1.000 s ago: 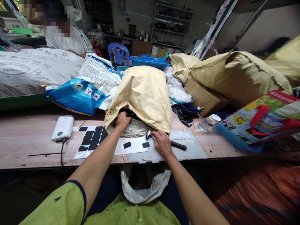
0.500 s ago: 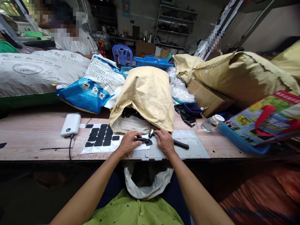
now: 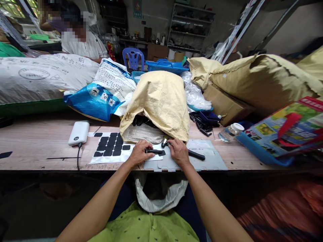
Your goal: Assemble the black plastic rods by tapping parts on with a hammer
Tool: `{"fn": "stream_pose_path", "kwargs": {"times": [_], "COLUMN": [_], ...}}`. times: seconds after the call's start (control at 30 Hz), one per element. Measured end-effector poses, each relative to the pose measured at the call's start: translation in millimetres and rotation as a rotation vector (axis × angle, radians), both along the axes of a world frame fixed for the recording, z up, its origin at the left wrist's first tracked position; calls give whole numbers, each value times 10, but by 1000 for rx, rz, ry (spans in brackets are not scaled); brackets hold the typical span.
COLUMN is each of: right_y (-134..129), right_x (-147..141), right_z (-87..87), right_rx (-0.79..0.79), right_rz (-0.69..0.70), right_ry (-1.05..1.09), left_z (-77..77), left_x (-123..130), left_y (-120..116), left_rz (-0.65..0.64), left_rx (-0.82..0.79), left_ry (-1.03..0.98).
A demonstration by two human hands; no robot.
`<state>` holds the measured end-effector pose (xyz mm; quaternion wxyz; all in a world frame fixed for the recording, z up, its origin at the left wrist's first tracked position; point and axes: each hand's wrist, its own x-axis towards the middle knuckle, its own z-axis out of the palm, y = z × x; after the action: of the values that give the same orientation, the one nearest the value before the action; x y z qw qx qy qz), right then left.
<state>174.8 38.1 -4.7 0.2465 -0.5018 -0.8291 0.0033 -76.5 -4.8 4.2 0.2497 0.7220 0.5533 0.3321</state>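
My left hand (image 3: 139, 153) is closed on one end of a slim black piece (image 3: 155, 152), which lies level and points right. My right hand (image 3: 178, 152) wraps the shaft of a hammer (image 3: 197, 155). Its shiny metal head sticks out left of my fingers, and its black handle comes out on the right. A grey board (image 3: 209, 161) lies beneath both hands. On a white sheet (image 3: 101, 160) to the left sit several black rounded squares, and a dark patch shows under the slim piece's tip. A yellow sack (image 3: 161, 97) stands open just behind, with black pieces inside.
A white power bank (image 3: 78, 132) with a cable lies left. Loose black parts (image 3: 199, 124), a clear jar (image 3: 230, 132) and a blue tray (image 3: 262, 151) with a colourful bag are at right. Full sacks (image 3: 45, 77) line the back. A person in white sits beyond them.
The view has shifted slightly, so the scene sits a little further right. Both hands keep their hold, and the slim piece and hammer are in nearly the same place.
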Motion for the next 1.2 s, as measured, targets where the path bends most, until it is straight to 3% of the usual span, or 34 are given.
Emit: {"fn": "stream_pose_path", "kwargs": {"times": [0.3,0.6,0.73,0.9,1.2], "right_y": [-1,19,-84,-303,-456], "right_x": [-4,26,-87,-287,-414], "right_z": [9,47,200,361,324], "right_rx": [-6,16,59,-11,-12], "right_rz": [-4,63,112,231,218], "right_ry": [-8,45,193,268,163], "left_z": [-18,-45,-41,-56,-64], "left_x": [71,67,82,81,74], "left_y": [30,12,15,26,36], "left_rz": [42,72,84,86,72], "left_rx": [-59,-38,-46,-54,-29], "left_ry": [103,60,57,71,113]}}
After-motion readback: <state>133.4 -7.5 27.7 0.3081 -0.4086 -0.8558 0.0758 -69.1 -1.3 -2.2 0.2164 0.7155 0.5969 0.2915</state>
